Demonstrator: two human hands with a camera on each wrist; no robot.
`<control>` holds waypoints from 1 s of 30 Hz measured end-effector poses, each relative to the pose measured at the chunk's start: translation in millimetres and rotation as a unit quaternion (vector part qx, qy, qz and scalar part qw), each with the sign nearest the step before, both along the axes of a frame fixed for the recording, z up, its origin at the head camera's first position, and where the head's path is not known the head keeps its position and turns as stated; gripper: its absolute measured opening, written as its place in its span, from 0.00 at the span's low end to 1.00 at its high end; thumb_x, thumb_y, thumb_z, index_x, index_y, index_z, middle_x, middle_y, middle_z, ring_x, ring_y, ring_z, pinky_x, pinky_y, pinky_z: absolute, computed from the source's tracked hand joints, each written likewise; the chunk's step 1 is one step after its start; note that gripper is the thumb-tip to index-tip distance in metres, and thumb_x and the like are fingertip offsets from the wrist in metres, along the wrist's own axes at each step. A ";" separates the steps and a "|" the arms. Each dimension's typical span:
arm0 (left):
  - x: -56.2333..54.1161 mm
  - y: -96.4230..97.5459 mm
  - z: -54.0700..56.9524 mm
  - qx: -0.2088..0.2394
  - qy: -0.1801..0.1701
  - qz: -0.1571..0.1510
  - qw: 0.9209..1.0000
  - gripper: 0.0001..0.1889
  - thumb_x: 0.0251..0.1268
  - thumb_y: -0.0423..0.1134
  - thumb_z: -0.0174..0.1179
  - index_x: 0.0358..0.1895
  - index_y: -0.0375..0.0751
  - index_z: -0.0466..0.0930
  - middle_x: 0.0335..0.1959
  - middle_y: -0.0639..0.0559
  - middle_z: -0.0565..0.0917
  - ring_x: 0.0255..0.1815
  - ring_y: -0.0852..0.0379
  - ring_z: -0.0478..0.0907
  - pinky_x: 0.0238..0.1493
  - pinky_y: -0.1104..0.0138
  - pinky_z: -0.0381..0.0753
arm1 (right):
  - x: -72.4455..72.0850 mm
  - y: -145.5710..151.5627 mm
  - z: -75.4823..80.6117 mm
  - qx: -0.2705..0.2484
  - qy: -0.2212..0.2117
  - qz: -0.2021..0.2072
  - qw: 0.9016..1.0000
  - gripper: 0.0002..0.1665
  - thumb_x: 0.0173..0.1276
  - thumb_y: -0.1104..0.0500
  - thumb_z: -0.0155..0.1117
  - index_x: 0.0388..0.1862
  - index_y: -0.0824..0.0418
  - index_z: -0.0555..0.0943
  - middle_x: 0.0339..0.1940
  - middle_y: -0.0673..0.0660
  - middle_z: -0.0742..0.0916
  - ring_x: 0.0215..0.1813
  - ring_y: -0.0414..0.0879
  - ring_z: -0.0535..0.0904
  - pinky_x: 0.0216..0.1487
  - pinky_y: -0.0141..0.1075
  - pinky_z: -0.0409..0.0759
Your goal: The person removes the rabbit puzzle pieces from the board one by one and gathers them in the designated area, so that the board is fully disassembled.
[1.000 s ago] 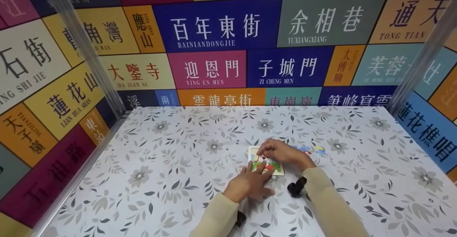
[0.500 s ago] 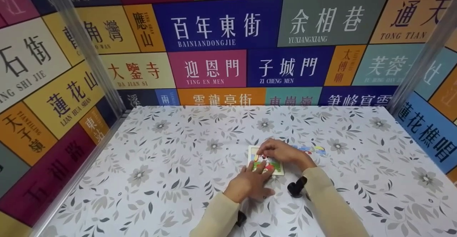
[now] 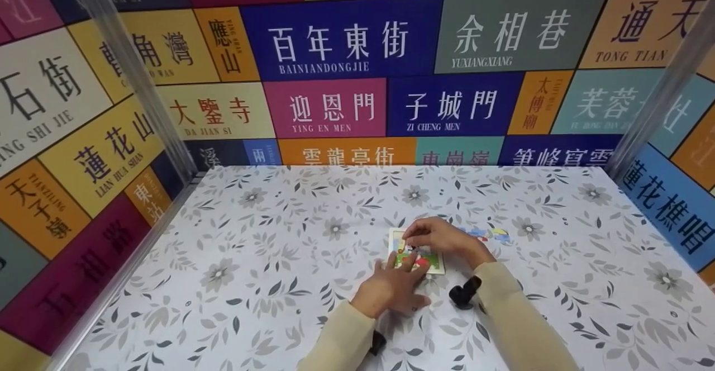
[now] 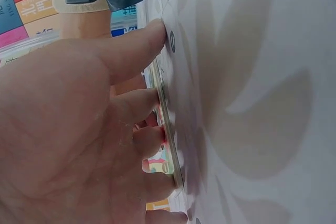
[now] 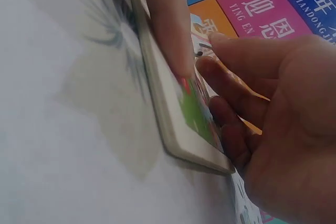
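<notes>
A small framed picture puzzle [image 3: 437, 272] with a pale rim lies flat on the table. My left hand [image 3: 389, 288] rests on its near side with spread, mostly straight fingers; in the left wrist view the fingertips [image 4: 152, 139] bend down over the board's edge. Over the far part of the board, my right hand [image 3: 441, 237] pinches a puzzle piece [image 5: 203, 49] with dark marks between thumb and forefinger. That piece stands tilted against the picture, and the fingers hide most of it. Green and red parts of the picture [image 5: 195, 113] show beside a left fingertip.
Several loose blue, red and yellow puzzle pieces [image 3: 499, 234] lie right of the board, partly behind the right wrist. A white cloth [image 3: 290, 209] with grey flowers and leaves covers the table. Walls with coloured sign panels [image 3: 341, 41] and clear corner posts stand around it.
The piece at the right fingertips has shifted and turned slightly over the board. The right fingers have moved a little; the left hand stays almost still.
</notes>
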State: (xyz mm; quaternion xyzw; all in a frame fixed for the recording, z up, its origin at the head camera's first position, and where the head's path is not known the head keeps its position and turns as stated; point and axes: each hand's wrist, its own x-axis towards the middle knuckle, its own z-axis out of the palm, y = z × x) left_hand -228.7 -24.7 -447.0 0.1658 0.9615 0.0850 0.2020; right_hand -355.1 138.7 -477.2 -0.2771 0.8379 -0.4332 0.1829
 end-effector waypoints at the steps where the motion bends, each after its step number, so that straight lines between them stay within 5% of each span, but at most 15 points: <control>1: 0.2 0.0 -0.3 0.001 0.001 0.001 1.000 0.38 0.69 0.63 0.56 0.79 0.67 0.54 0.84 0.58 0.50 0.85 0.42 0.43 0.80 0.43 0.50 | 0.1 -1.0 -0.2 0.001 0.001 -0.007 1.000 0.12 0.73 0.59 0.62 0.49 0.65 0.85 0.45 0.62 0.88 0.42 0.39 0.82 0.47 0.33 0.78; 11: 1.2 0.1 -1.6 0.001 0.008 0.003 1.000 0.38 0.68 0.63 0.57 0.79 0.67 0.54 0.83 0.58 0.51 0.84 0.41 0.44 0.80 0.42 0.50 | 4.2 -3.6 3.9 -0.022 -0.011 -0.083 0.996 0.10 0.71 0.61 0.65 0.46 0.66 0.86 0.37 0.58 0.90 0.39 0.41 0.84 0.46 0.33 0.79; 16: 1.8 0.1 -1.2 0.007 0.009 0.007 1.000 0.38 0.68 0.62 0.57 0.79 0.67 0.54 0.84 0.57 0.51 0.84 0.41 0.44 0.81 0.42 0.49 | 7.3 -2.5 7.1 0.007 -0.002 -0.069 0.998 0.14 0.73 0.56 0.64 0.50 0.63 0.87 0.43 0.59 0.90 0.43 0.42 0.84 0.50 0.36 0.80; 24: 0.9 0.2 0.5 0.008 0.009 0.003 1.000 0.38 0.69 0.62 0.57 0.79 0.67 0.54 0.84 0.57 0.50 0.84 0.41 0.43 0.81 0.42 0.48 | 7.8 -5.0 10.5 0.037 0.017 -0.067 0.997 0.09 0.71 0.57 0.66 0.41 0.60 0.89 0.40 0.55 0.90 0.41 0.40 0.81 0.49 0.36 0.78; 30: 2.0 1.2 0.3 0.010 0.010 0.004 1.000 0.38 0.69 0.61 0.57 0.79 0.67 0.54 0.84 0.57 0.51 0.84 0.40 0.44 0.81 0.43 0.48 | 5.8 15.0 21.4 0.020 0.025 -0.140 0.990 0.12 0.72 0.52 0.65 0.45 0.57 0.89 0.48 0.58 0.90 0.53 0.50 0.84 0.57 0.45 0.80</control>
